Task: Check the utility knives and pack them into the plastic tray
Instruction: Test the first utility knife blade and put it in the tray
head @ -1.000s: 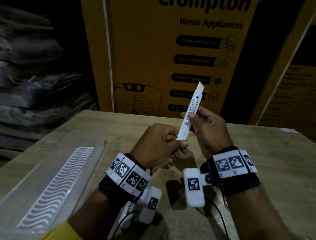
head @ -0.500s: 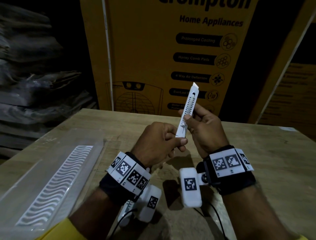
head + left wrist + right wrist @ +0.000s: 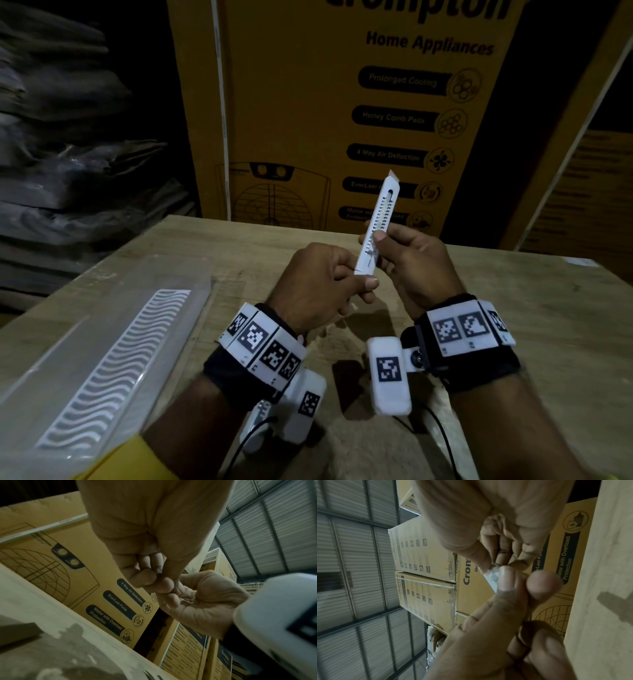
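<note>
A white utility knife stands nearly upright above the table, its tip pointing up and slightly right. My left hand pinches its lower end between thumb and fingers. My right hand grips the middle of the handle, thumb pressed on the slotted slider track. Only a short angled tip shows at the top. In the right wrist view a sliver of the white knife shows between the fingers. The clear plastic tray, with a white wavy insert, lies on the table at the left.
A wooden table carries everything. A tall yellow Crompton carton stands behind its far edge, with more cartons at the right. Dark stacked sacks fill the left background. Cables trail from the wrist cameras near the front edge.
The knife has tilted a little and dropped slightly in view. Its extended tip looks shorter than a second ago. Both hands keep their hold.
</note>
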`<state>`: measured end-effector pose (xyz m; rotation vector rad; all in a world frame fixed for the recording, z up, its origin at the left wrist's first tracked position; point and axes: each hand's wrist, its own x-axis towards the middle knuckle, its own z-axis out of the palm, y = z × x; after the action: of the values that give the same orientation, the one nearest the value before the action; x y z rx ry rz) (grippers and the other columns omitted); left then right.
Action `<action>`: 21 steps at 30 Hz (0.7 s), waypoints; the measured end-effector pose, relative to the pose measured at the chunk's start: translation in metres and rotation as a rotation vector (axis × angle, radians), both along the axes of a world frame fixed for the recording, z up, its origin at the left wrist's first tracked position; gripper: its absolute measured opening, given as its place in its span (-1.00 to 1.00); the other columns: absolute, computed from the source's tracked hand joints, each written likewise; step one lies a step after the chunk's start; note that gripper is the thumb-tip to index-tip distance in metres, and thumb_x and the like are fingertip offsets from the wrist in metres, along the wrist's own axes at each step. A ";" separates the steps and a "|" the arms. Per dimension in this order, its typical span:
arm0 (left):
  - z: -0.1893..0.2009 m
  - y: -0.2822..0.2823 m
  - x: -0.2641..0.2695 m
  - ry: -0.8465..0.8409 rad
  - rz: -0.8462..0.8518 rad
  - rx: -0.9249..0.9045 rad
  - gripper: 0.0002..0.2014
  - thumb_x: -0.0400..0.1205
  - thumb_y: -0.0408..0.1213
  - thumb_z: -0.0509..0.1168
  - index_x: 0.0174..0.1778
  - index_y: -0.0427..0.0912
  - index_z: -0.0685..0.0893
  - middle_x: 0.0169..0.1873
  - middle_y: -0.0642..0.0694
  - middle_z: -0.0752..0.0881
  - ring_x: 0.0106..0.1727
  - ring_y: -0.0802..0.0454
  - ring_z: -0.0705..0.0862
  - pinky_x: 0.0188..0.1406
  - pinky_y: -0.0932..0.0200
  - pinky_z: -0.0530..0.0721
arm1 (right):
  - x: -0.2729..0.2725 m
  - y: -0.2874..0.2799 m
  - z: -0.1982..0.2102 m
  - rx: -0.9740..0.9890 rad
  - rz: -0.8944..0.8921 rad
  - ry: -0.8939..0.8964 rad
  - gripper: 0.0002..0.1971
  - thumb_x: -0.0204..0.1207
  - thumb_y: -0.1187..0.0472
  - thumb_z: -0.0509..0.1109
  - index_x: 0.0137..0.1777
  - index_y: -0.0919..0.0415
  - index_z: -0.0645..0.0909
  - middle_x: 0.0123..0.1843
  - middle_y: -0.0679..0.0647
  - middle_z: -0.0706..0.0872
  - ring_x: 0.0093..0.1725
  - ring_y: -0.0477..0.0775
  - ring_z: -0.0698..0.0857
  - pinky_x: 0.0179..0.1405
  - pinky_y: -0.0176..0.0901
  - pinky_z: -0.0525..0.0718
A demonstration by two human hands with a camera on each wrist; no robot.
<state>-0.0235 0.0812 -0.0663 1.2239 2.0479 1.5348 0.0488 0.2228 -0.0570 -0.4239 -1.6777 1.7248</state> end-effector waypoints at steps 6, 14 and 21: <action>-0.001 0.002 0.001 -0.010 -0.003 -0.008 -0.84 0.65 -0.25 0.51 0.11 -0.20 0.83 -0.29 -0.08 0.91 -0.58 0.22 0.66 -0.53 0.32 0.61 | 0.001 -0.001 0.000 0.013 0.002 0.024 -0.71 0.68 0.41 0.34 0.37 0.37 0.66 -0.02 0.15 0.83 0.01 0.06 0.81 0.02 -0.04 0.76; -0.001 0.003 0.002 -0.022 -0.014 0.023 -0.84 0.65 -0.28 0.51 0.12 -0.22 0.83 -0.28 -0.11 0.91 -0.59 0.26 0.65 -0.54 0.33 0.59 | 0.002 -0.001 0.000 0.026 0.008 0.058 -0.69 0.66 0.44 0.34 0.39 0.39 0.64 -0.03 0.13 0.83 -0.02 -0.01 0.82 0.08 0.00 0.79; -0.002 0.003 0.001 -0.007 0.020 0.037 -0.89 0.66 -0.26 0.50 0.05 -0.20 0.84 -0.30 -0.09 0.91 -0.59 0.27 0.65 -0.53 0.30 0.59 | 0.001 0.000 -0.001 0.032 0.057 0.040 -0.62 0.61 0.51 0.37 0.42 0.34 0.64 0.03 0.06 0.84 0.05 -0.01 0.82 0.10 -0.01 0.77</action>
<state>-0.0226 0.0839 -0.0683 1.2132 2.0421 1.5902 0.0499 0.2224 -0.0576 -0.3271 -1.7016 1.7332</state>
